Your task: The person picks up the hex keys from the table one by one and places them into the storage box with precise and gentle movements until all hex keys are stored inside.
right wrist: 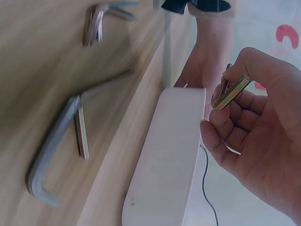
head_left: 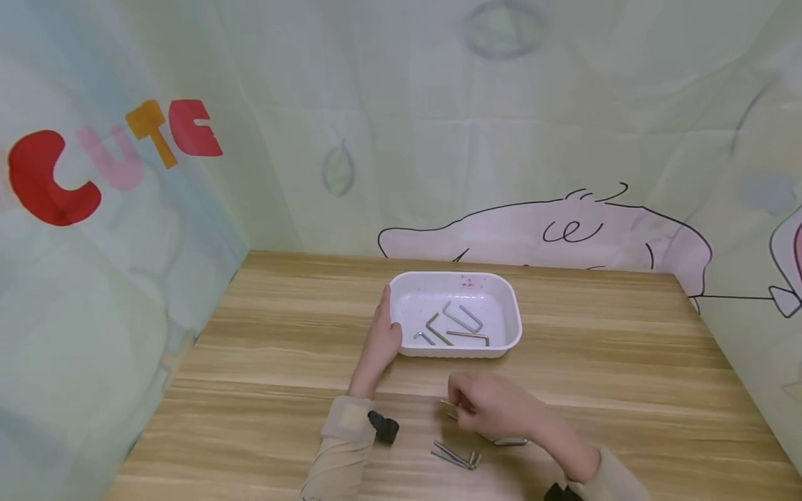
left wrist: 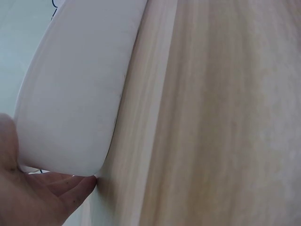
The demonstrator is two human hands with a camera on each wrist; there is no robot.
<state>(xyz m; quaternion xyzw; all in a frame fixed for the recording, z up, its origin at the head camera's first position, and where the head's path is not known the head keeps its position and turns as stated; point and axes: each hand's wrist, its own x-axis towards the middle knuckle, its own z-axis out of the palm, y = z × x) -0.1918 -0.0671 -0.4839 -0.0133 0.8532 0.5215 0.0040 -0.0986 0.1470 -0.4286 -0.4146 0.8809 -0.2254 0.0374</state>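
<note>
A white plastic tray (head_left: 457,353) stands on the table with several L-shaped hex keys (head_left: 466,335) inside, some silver and some brassy. My left hand (head_left: 379,341) holds its left end, thumb at the near corner and fingers along the side. The left wrist view shows the fingertips (left wrist: 84,190) by the tray's lower edge. In front of the tray, my right hand (head_left: 501,403) pinches a brassy hex key (right wrist: 233,93) above the table. Beneath and beside that hand lie more hex keys (head_left: 510,442), partly hidden in the head view.
A small bunch of silver hex keys (head_left: 452,456) lies nearer the table's front. The wood-grained table (head_left: 263,362) meets a printed cloth backdrop (head_left: 301,139) at its back and sides. Black wrist devices (head_left: 383,427) sit at both cuffs.
</note>
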